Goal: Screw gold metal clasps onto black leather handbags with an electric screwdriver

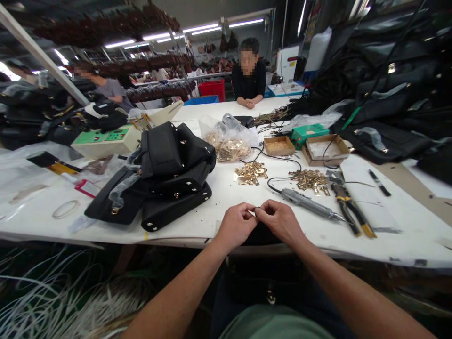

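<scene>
My left hand [239, 220] and my right hand [279, 217] meet fingertip to fingertip above the table's front edge. Both are closed in a pinch on a small dark piece [257, 208]. Most of that piece is hidden by the fingers, and I cannot tell whether it belongs to the bag below. Just under my hands lies black material [262, 235] at the table edge. Lower down, at my lap, a black handbag [270, 282] with a gold clasp shows in shadow. A loose pile of gold metal plates [251, 173] lies beyond my hands.
Stacked black handbags [173, 174] stand at left. To the right lie a grey electric screwdriver [307, 202], pliers [348, 209], a marker [379, 182] and more gold plates [310, 181]. Cardboard boxes [278, 147] sit behind. A co-worker [249, 77] leans on the far end.
</scene>
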Demonstrator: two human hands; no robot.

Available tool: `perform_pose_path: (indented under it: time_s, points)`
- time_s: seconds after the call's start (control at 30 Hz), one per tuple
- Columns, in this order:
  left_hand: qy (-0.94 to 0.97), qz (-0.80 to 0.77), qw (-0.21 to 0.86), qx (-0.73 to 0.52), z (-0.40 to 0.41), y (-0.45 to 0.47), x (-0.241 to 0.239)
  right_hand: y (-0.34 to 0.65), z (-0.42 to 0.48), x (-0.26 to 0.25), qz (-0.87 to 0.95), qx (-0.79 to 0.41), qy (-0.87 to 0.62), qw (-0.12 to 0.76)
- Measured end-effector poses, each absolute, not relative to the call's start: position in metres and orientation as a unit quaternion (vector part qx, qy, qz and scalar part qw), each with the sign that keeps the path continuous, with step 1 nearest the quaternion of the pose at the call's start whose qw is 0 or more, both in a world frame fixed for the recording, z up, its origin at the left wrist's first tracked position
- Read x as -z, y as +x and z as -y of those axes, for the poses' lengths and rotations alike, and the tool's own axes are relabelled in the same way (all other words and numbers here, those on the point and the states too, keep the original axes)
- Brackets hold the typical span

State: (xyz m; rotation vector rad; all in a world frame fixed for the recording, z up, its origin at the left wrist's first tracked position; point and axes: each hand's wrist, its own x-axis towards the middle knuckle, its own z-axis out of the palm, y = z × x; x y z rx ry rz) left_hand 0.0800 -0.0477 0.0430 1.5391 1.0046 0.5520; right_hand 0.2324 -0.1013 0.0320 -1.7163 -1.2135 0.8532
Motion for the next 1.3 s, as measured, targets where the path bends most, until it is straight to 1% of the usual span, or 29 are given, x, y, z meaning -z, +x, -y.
perform_pose_path:
  time_s: [0.07, 0.23, 0.3, 0.5, 0.57, 0.63, 0.8, 1.03, 1.13, 1.2, 1.3]
  points:
    - [0.659, -0.420, 0.572, -0.251, 0.048, 0.080, -0.043, 0.232, 0.102, -0.032, 0.486, -0.345, -0.681, 0.425]
    - [0.645, -0.432, 0.584, -0.238, 0.045, 0.078, -0.038, 0.241, 0.104, -0.036, 0.470, -0.444, -0.621, 0.443]
    - [0.639, -0.432, 0.590, -0.239, 0.044, 0.078, -0.037, 0.244, 0.104, -0.037, 0.460, -0.463, -0.608, 0.451]
    - [0.645, -0.429, 0.584, -0.244, 0.040, 0.079, -0.039, 0.243, 0.097, -0.035, 0.450, -0.445, -0.627, 0.454]
    - [0.649, -0.429, 0.582, -0.237, 0.035, 0.081, -0.039, 0.246, 0.089, -0.031, 0.472, -0.428, -0.627, 0.449]
    - [0.654, -0.428, 0.583, -0.223, 0.026, 0.084, -0.038, 0.252, 0.077, -0.027, 0.492, -0.438, -0.614, 0.435]
    - [0.680, -0.416, 0.570, -0.200, -0.002, 0.097, -0.033, 0.269, 0.040, -0.022, 0.444, -0.550, -0.588, 0.393]
    - [0.697, -0.410, 0.558, -0.185, 0.002, 0.097, -0.028, 0.279, 0.045, -0.017, 0.403, -0.608, -0.577, 0.368]
    - [0.714, -0.421, 0.527, -0.187, 0.022, 0.091, -0.030, 0.281, 0.061, -0.017, 0.393, -0.612, -0.571, 0.380]
    - [0.759, -0.420, 0.464, -0.181, 0.041, 0.083, -0.033, 0.281, 0.078, -0.018, 0.375, -0.619, -0.568, 0.392]
    - [0.856, -0.370, 0.343, -0.115, 0.070, 0.070, -0.036, 0.275, 0.110, -0.021, 0.354, -0.627, -0.562, 0.406]
